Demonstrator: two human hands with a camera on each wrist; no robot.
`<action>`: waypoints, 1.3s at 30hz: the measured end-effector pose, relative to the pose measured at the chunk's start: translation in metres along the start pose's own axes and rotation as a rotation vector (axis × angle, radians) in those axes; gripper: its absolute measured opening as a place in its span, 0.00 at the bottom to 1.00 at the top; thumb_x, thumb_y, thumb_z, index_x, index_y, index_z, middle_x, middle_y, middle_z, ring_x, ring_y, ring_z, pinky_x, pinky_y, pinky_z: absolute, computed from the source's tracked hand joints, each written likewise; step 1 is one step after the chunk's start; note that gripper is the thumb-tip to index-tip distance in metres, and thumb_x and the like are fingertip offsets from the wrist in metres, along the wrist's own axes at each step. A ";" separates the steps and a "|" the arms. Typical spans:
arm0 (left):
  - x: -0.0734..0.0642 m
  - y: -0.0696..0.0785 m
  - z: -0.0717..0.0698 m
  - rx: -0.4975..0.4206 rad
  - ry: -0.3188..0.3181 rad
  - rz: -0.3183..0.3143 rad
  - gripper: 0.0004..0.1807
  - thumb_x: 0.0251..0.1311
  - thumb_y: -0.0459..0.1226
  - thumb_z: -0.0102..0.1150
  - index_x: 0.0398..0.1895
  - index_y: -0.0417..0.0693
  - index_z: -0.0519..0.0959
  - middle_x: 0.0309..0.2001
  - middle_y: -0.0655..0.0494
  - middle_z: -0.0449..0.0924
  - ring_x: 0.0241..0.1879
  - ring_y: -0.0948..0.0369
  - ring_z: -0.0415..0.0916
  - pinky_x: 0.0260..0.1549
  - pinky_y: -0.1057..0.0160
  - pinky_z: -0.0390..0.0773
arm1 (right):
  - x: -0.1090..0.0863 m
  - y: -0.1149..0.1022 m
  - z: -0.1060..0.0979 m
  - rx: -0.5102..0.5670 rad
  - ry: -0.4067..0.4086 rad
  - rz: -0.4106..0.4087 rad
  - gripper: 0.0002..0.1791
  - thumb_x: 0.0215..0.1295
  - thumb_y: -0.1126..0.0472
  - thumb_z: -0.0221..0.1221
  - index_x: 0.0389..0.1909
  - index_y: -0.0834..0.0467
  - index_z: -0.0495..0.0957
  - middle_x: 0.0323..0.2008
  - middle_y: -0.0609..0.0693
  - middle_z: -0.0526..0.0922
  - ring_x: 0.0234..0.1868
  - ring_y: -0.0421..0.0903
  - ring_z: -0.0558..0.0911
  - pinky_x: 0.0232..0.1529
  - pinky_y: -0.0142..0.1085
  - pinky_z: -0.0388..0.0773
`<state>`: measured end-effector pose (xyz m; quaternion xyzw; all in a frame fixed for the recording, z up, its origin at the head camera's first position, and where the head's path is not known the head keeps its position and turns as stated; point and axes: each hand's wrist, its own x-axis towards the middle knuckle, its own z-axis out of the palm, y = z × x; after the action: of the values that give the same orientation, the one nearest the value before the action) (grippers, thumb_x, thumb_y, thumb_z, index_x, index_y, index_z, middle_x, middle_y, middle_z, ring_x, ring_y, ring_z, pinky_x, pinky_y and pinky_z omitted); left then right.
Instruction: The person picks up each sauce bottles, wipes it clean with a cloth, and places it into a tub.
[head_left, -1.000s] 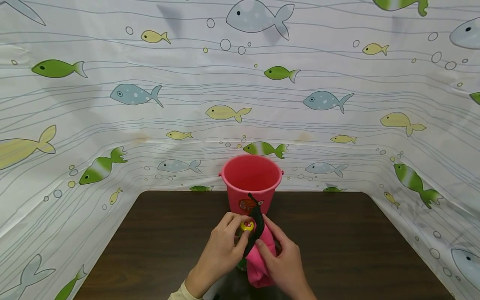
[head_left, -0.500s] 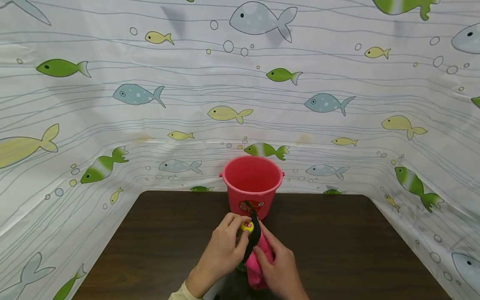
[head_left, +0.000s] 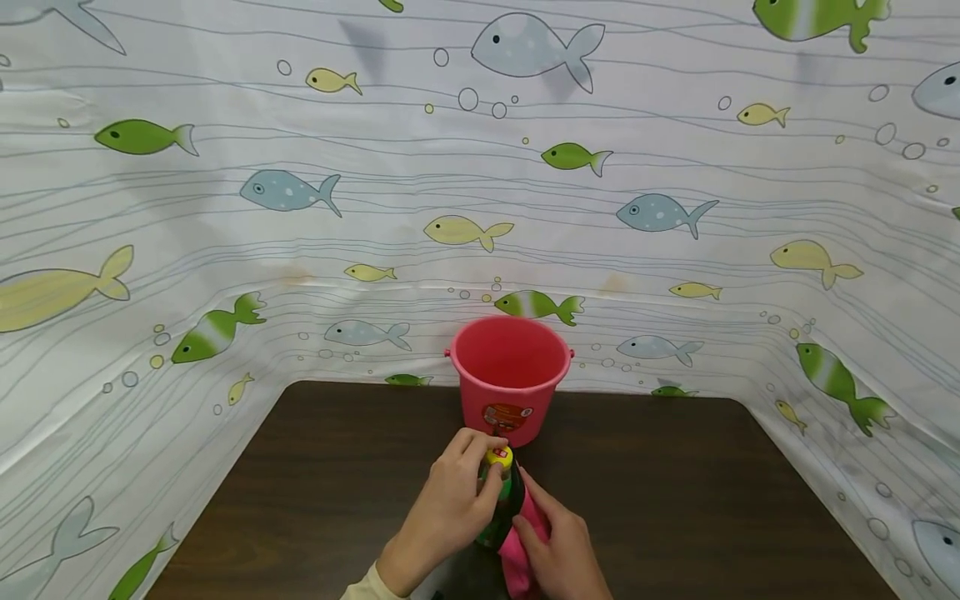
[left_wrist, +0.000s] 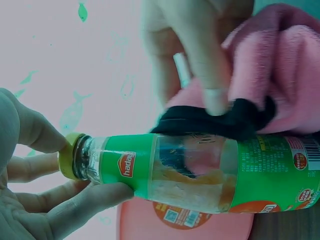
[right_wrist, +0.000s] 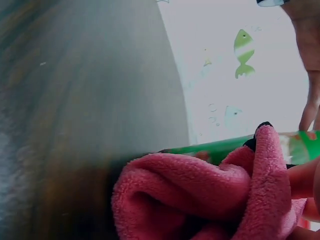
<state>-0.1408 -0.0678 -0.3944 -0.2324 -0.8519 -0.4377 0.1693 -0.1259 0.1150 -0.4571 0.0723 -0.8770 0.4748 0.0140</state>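
1. The left hand (head_left: 450, 508) grips a green-labelled drink bottle (left_wrist: 200, 170) at its neck, fingers (left_wrist: 80, 210) curled round just below the yellow cap (head_left: 498, 456).
2. The bottle sits low in the centre of the head view, upright on the dark wooden worktop (head_left: 675, 492), just in front of the pink bucket (head_left: 510, 375).
3. The right hand (head_left: 558, 550) presses a pink cloth (right_wrist: 200, 195) with a black edge (left_wrist: 215, 120) against the bottle's side. Its fingers are curled round the cloth and clamp it to the label.
4. In the left wrist view the bottle lies across the frame, cap at the left, and holds some orange liquid. The cloth touches it along the upper side.
5. In the right wrist view the cloth fills the lower right, with the green bottle just behind it.
6. The bucket stands open-mouthed at the far edge of the worktop, a round sticker (head_left: 507, 414) on its front.
7. A white curtain with a fish print (head_left: 225, 208) encloses the worktop on 3 sides.
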 end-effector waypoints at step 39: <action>0.001 -0.001 0.001 -0.012 0.009 -0.010 0.13 0.65 0.28 0.63 0.52 0.43 0.83 0.50 0.51 0.80 0.40 0.64 0.78 0.31 0.71 0.81 | 0.003 -0.007 -0.004 0.238 0.135 -0.018 0.28 0.69 0.63 0.68 0.70 0.51 0.79 0.60 0.59 0.87 0.46 0.39 0.90 0.40 0.27 0.86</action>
<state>-0.1421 -0.0668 -0.3948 -0.2271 -0.8498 -0.4446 0.1693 -0.1277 0.1142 -0.4488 0.0495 -0.8109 0.5791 0.0684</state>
